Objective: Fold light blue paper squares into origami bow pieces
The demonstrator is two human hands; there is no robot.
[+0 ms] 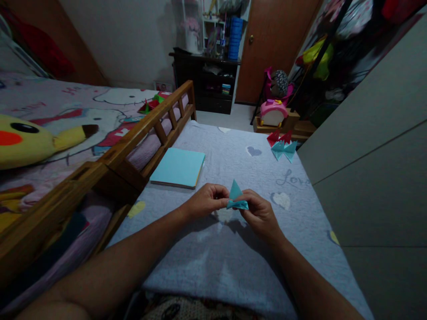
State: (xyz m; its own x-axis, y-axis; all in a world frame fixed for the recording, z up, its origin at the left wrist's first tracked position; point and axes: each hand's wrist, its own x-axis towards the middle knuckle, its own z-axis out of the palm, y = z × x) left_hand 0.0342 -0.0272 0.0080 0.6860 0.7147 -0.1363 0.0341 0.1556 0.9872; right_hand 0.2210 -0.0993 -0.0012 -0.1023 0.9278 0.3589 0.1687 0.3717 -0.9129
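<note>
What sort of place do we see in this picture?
Most likely a bedroom: a yellow plush toy lies on cartoon-print bedding, and a wooden bed rail runs alongside.

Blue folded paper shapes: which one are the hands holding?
The light-blue folded paper shape with one point up, between the left hand and right hand. Another light-blue paper shape sits farther off, beside red folded paper, untouched.
</note>
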